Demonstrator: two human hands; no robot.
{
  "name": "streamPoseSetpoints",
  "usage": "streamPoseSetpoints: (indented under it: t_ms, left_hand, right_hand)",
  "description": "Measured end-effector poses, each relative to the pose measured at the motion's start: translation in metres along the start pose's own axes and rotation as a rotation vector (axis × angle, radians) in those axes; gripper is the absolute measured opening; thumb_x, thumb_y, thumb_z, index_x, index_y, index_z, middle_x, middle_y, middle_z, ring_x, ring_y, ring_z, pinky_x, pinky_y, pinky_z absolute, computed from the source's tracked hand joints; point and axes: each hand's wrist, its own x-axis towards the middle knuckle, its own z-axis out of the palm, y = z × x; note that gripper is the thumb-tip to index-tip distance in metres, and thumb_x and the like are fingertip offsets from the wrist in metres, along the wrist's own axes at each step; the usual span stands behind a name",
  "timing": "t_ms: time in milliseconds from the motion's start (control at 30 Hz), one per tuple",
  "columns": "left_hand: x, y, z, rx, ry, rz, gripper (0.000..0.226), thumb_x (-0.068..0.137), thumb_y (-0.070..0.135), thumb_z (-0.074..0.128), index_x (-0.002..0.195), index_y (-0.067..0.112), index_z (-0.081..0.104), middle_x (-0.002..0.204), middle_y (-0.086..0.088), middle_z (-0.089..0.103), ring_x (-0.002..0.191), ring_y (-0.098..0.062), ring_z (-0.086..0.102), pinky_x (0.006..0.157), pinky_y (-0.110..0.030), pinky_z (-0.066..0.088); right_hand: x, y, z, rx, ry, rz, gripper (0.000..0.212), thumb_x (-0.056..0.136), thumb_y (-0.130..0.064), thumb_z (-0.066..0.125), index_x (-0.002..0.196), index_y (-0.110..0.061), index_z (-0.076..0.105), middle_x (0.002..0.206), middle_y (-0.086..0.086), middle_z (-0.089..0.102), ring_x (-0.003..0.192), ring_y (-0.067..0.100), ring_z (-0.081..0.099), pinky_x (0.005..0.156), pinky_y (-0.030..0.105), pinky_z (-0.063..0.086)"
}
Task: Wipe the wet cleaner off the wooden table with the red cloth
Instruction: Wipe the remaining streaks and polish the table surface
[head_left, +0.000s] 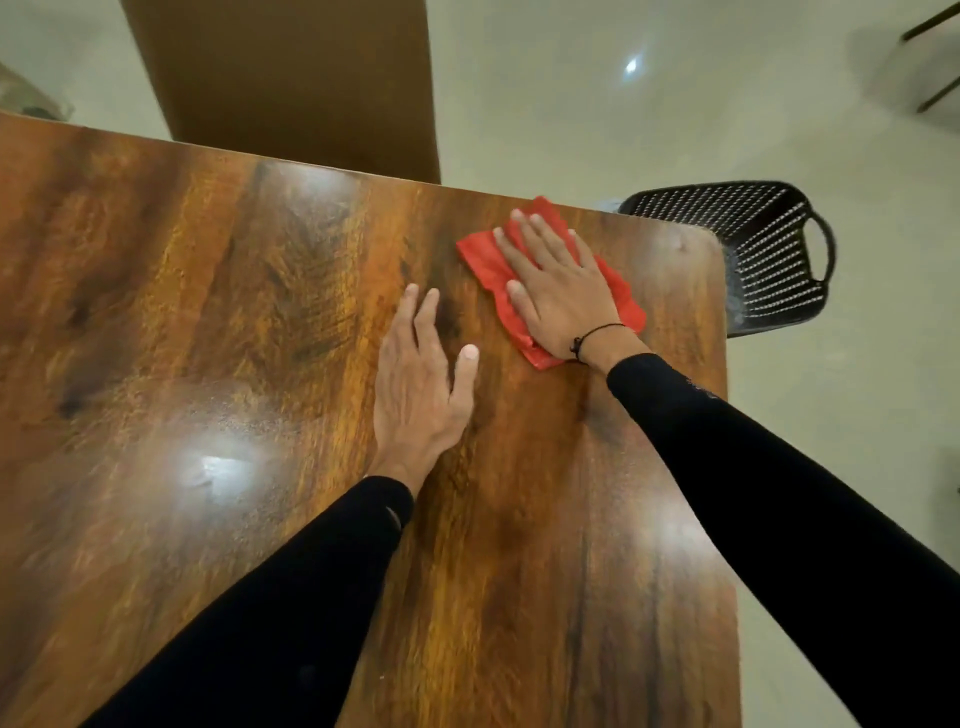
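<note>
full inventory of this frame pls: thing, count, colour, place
table: 1, glossy brown wood, fills most of the view
cloth: 1, red, on the table near its far right corner
basket: 1, black, slotted, with a handle, on the floor beyond the table's right edge
chair back: 1, brown, beyond the table's far edge
floor: pale, shiny, around the table
bracelet: 1, black cord, on the right wrist
left hand: 1, black sleeve, flat on the bare table
right hand: 1, black sleeve, fingers straight, pressing on the cloth
</note>
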Motion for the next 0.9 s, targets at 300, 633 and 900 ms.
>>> streamPoseSetpoints:
  t_ms: [300,633,900]
  left_hand:
    - [-0.001,0.009,0.002,-0.004,-0.028,0.014,0.071,0.113,0.047,0.045,0.17,0.009,0.027,0.178,-0.018,0.025,0.164,-0.034,0.026,0.135,-0.049,0.02]
    - [0.003,0.003,0.006,-0.031,-0.012,0.046,0.072,0.112,0.05,0.046,0.17,0.01,0.028,0.177,-0.017,0.025,0.164,-0.032,0.028,0.135,-0.05,0.026]
    - [-0.014,0.015,-0.016,-0.255,0.045,-0.029,0.049,0.112,0.028,0.054,0.158,0.011,0.048,0.168,-0.01,0.038,0.157,-0.024,0.038,0.13,-0.043,0.034]
  right_hand:
    - [-0.027,0.079,-0.009,0.127,0.082,0.873,0.067,0.117,-0.041,0.023,0.178,-0.014,0.013,0.186,0.014,0.007,0.173,0.034,0.006,0.138,0.059,0.013]
    - [-0.049,0.053,-0.001,0.16,0.118,1.085,0.07,0.118,-0.038,0.025,0.177,-0.004,0.008,0.184,0.023,0.007,0.172,0.039,0.007,0.138,0.058,0.012]
    - [-0.187,-0.052,0.019,0.167,0.058,0.831,0.066,0.118,-0.035,0.027,0.178,-0.01,0.012,0.185,0.017,0.007,0.172,0.035,0.01,0.135,0.057,0.021]
